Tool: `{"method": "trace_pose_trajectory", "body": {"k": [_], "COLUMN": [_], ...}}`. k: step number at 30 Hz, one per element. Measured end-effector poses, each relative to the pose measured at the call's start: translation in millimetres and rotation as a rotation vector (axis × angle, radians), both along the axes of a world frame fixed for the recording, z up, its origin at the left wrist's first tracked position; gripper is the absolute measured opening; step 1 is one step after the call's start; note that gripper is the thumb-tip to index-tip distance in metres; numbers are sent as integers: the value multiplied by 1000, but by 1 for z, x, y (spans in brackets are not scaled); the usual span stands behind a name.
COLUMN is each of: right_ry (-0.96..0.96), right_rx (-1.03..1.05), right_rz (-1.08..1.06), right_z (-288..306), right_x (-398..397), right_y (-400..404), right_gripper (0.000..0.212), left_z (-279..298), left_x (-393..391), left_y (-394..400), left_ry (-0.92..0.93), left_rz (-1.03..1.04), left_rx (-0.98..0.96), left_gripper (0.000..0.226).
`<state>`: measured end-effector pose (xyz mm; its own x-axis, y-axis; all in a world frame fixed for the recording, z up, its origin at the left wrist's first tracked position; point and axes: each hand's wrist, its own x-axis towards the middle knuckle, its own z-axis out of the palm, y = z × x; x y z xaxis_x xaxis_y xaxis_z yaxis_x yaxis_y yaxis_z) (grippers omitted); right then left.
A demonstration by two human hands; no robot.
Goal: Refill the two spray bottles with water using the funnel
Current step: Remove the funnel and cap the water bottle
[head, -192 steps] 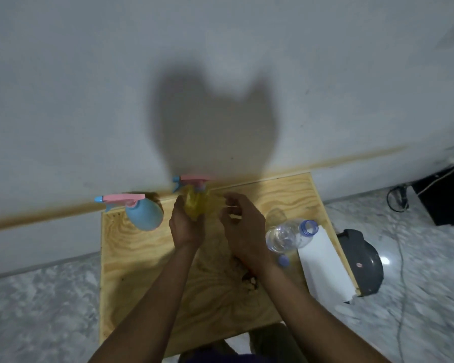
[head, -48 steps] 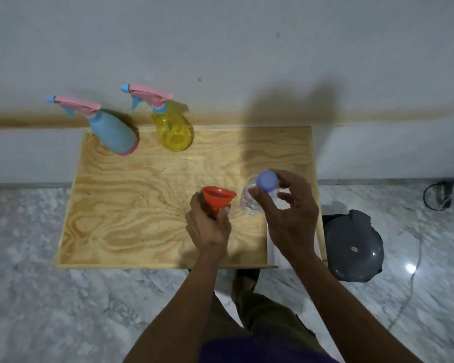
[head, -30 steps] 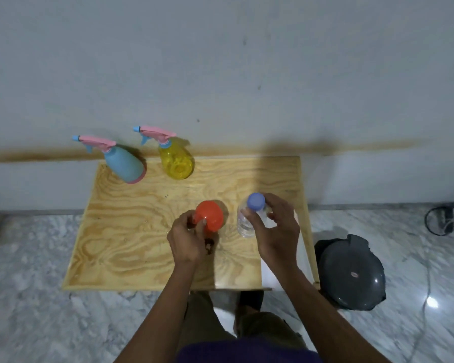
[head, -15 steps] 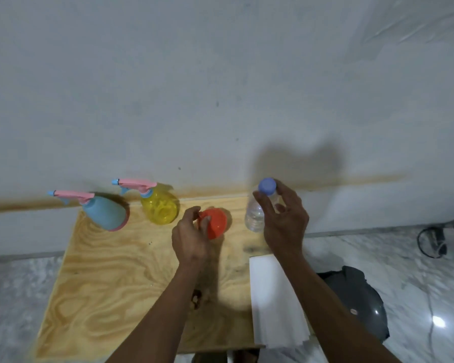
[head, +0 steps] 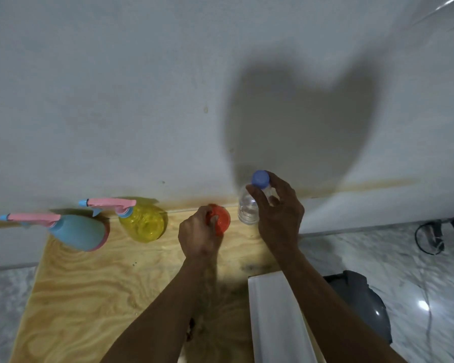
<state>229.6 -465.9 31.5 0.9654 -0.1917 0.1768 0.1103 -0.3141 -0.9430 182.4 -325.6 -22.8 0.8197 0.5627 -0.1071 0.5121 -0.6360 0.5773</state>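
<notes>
Orange plastic funnel (head: 220, 218) pinched in my left hand (head: 198, 235), capped clear water bottle (head: 249, 203) clasped in my right hand (head: 279, 213); both now carried to mid-frame, nearer the yellow spray bottle (head: 144, 224) and blue spray bottle (head: 79, 231), whose heads remain on.

From my feed: plain grey-white wall (head: 116, 87) bearing a broad soft shadow (head: 299, 127) and a brownish stain band (head: 364, 185) low down; plywood table (head: 84, 292) against it; grey-veined marble floor (head: 393, 260) with a light glare (head: 423, 305); dark grey domed object (head: 362, 305); black cable (head: 430, 239).
</notes>
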Motion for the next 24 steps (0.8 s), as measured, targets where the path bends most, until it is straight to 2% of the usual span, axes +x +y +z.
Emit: {"method": "trace_pose_trajectory", "body": {"k": [14,20,24], "right_ry": [-5,66,125], "right_rx": [-101,-145,-141], "right_rz": [68,89,37], "right_z": [-1,0,-10], "right_x": [4,-3,-39], "right_y": [-6,-18,-41], "right_gripper": [44,57,46], "left_z": [-19,-13,-6], "left_x": [4,-7,-52], "left_y": [2,-1,-18], "left_ry": [99,32,-72], "left_rz": [-41,-56,-31], "left_rx": [24,-116,-240], "left_gripper": [35,44,54]}}
